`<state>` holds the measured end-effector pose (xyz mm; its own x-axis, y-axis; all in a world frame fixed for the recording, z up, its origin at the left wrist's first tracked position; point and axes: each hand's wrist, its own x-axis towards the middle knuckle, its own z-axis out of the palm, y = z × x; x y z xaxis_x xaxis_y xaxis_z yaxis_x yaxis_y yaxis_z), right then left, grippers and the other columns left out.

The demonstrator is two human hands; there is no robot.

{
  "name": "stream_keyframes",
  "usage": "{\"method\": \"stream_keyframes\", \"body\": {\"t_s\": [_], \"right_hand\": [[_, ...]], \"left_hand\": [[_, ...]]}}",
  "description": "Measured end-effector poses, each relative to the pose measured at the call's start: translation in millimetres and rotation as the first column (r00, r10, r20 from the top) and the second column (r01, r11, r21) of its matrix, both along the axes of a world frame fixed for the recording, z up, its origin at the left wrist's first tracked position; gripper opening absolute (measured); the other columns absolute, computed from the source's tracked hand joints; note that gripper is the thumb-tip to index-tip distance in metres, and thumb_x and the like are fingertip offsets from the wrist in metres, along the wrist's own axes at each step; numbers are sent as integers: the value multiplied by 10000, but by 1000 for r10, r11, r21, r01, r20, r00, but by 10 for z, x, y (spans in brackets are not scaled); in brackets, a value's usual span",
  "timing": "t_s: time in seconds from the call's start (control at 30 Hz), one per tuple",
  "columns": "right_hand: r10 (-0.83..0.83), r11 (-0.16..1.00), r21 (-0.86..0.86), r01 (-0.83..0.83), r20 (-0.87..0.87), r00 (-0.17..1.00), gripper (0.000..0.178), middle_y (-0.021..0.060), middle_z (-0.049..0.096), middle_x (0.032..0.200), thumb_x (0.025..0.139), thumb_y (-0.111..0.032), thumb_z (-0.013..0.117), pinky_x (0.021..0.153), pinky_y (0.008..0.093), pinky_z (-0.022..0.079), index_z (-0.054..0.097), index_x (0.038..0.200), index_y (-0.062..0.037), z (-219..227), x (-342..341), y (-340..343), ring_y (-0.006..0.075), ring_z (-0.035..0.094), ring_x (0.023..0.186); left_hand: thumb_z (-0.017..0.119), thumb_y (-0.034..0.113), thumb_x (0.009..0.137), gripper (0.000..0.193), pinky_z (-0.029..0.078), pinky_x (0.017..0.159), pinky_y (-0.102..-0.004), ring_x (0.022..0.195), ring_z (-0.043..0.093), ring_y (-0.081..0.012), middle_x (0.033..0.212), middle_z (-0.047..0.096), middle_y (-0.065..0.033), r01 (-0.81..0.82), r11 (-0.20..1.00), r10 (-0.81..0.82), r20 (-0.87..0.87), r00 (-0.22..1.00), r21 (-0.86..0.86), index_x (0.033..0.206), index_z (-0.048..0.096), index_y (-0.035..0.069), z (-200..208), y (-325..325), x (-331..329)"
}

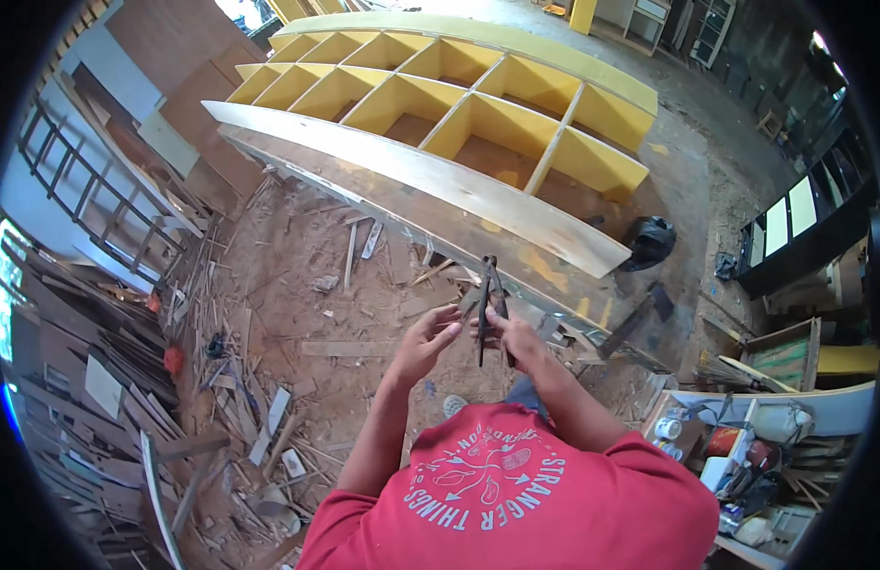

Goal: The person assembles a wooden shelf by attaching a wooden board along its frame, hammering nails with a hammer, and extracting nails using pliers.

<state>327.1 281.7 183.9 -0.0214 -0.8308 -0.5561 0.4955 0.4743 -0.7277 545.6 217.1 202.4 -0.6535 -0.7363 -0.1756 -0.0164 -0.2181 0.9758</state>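
My right hand (517, 340) is closed round a dark pair of pincers (487, 309), whose jaws point up and away from me. The two long handles run down past my fingers and stand a little apart. Beside it, to the left, my left hand (427, 344) is half curled with its fingers apart, close to the tool and with nothing visible in it. In front of both hands runs the edge of a low worktable (430, 237), bearing a large yellow wooden shelf frame (497, 128) divided into several compartments. A pale board (402, 169) forms its near side.
Wood scraps (269, 427) litter the dirt floor on the left, with stacked boards (69, 399) behind them. A black plastic bag (649, 242) sits at the frame's right end. At the lower right stands a box (656, 418) of jars and tools. A metal ladder-like rack (93, 195) leans far left.
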Motion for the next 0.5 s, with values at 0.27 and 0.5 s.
{"method": "stream_keyframes", "body": {"t_s": [0.27, 0.5], "right_hand": [[-42, 999, 28, 39, 124, 991, 352, 94, 705, 1107, 1105, -292, 554, 784, 424, 601, 470, 1426, -176, -463, 519, -1707, 239, 726, 968], [86, 996, 23, -87, 22, 996, 359, 30, 699, 1090, 1087, -378, 578, 820, 389, 541, 554, 1394, -194, -1084, 1000, -3185, 203, 711, 981]], "left_hand": [[658, 228, 1057, 499, 479, 1093, -368, 1270, 626, -221, 1405, 646, -156, -209, 977, 207, 39, 978, 45, 1469, 528, -21, -42, -1255, 918], [665, 249, 1054, 480, 497, 1032, -339, 1228, 654, -203, 1360, 674, -128, -302, 953, 290, 203, 935, 31, 1448, 561, -4, -31, -2576, 1436]]}}
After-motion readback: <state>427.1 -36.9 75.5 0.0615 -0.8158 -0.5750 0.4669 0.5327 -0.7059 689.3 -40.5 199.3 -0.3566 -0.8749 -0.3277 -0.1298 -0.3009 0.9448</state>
